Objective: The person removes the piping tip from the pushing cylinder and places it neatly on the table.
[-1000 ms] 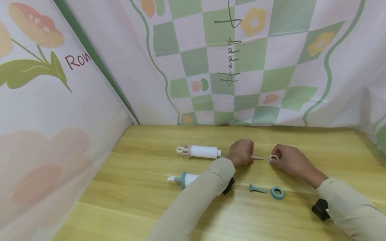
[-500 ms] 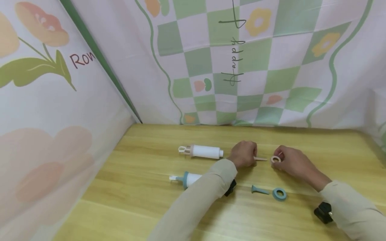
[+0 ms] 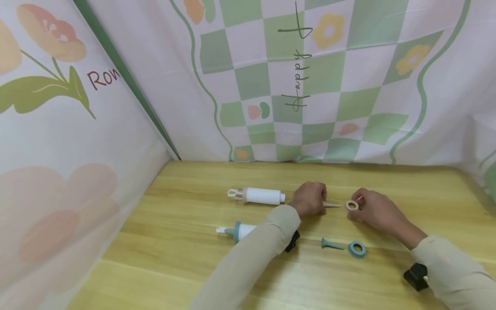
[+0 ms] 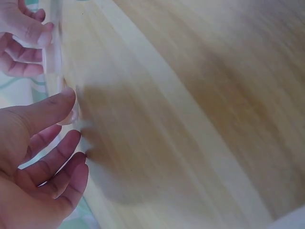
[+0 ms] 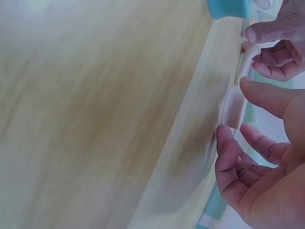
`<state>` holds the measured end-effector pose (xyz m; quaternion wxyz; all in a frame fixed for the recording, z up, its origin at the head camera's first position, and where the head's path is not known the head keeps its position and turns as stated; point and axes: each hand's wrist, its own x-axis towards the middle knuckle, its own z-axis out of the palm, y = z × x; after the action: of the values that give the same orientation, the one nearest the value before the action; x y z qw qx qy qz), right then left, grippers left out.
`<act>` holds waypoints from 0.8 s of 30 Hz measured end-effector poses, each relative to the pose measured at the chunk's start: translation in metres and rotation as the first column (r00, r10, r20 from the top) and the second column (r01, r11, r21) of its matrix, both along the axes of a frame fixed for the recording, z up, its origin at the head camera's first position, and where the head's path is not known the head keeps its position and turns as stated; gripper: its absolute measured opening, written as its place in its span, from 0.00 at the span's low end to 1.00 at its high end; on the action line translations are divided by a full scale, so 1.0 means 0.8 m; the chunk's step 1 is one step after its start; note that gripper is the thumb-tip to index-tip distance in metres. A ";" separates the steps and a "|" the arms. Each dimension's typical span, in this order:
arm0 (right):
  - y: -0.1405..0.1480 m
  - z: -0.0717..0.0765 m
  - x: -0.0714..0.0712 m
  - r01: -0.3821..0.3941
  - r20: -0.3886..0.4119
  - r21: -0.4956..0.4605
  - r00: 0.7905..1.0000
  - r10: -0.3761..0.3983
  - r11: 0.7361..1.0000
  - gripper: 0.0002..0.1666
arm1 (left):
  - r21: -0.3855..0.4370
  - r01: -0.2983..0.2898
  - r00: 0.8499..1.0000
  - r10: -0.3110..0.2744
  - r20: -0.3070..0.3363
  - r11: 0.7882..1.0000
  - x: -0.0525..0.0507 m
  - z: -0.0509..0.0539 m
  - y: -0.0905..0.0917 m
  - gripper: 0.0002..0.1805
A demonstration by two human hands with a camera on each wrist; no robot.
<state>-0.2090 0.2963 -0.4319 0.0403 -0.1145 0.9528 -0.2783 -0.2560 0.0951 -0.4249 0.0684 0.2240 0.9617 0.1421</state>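
Observation:
In the head view my left hand [image 3: 309, 199] pinches the flared end of a slim beige-pink peg [image 3: 332, 205], whose thin end points right. My right hand [image 3: 377, 211] holds a beige-pink ring [image 3: 351, 210] by its edge, just past the peg's tip; the two look slightly apart. The right wrist view has the peg [image 5: 245, 66] and the ring [image 5: 233, 110] in line, the ring between thumb and fingertips. From the left wrist, the peg's end [image 4: 69, 117] is partly hidden by my thumb. A blue peg [image 3: 332, 245] and blue ring [image 3: 357, 255] lie nearer me.
A white cylinder with a beige end [image 3: 264, 196] lies left of my left hand. Closer in, a white cylinder with a blue collar [image 3: 237, 231] is partly covered by my left sleeve [image 3: 248, 262]. Patterned cloth [image 3: 286, 142] hangs along the back edge of the wooden table [image 3: 155, 258].
Both hands keep their holds on the beige-pink peg and ring with almost no movement. The head view has shifted slightly; the ring has turned a little, showing more of its hole.

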 end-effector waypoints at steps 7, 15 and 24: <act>-0.005 0.005 0.003 0.017 -0.002 0.008 1.000 -0.017 1.000 0.34 | 0.025 -0.019 1.000 0.018 0.014 1.000 -0.001 0.006 -0.013 0.18; 0.003 0.016 0.018 0.039 0.021 0.014 0.999 -0.039 0.999 0.39 | 0.083 -0.030 0.999 0.029 0.014 0.996 0.002 0.031 -0.023 0.21; 0.003 0.030 0.040 0.045 -0.058 0.035 0.997 -0.043 0.998 0.41 | 0.070 0.021 1.000 -0.021 -0.007 0.997 0.015 0.059 -0.055 0.20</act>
<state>-0.1774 0.2983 -0.4083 0.0089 -0.1006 0.9607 -0.2585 -0.2436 0.0513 -0.3775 0.0592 0.2370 0.9539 0.1745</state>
